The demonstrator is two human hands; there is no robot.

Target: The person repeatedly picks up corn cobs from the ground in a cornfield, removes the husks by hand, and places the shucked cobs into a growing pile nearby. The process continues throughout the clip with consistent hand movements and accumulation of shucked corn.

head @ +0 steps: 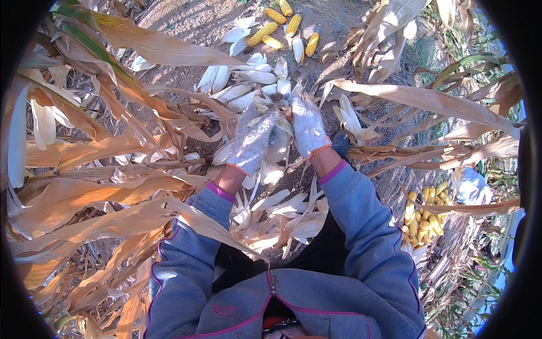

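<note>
Both of my hands wear pale knitted work gloves with orange cuffs and meet close together before me. In my left hand (256, 131) is an ear of corn in its husk (280, 135), its butt end pointing back towards me. My right hand (308, 123) grips the far tip of the same ear, where brown silk shows between the gloves. The fingertips are partly hidden by husk and by the gloves themselves. Loose pale husks (250, 80) lie on the ground just beyond my hands, and more husks (288, 216) lie between my legs.
Several husked yellow cobs (262, 34) lie on the soil ahead. A larger pile of cobs (425, 216) is at my right, near a pale blue-white bag or cloth (474, 186). Dry corn leaves (110, 186) crowd my left side, and a long leaf (423, 101) reaches in from the right.
</note>
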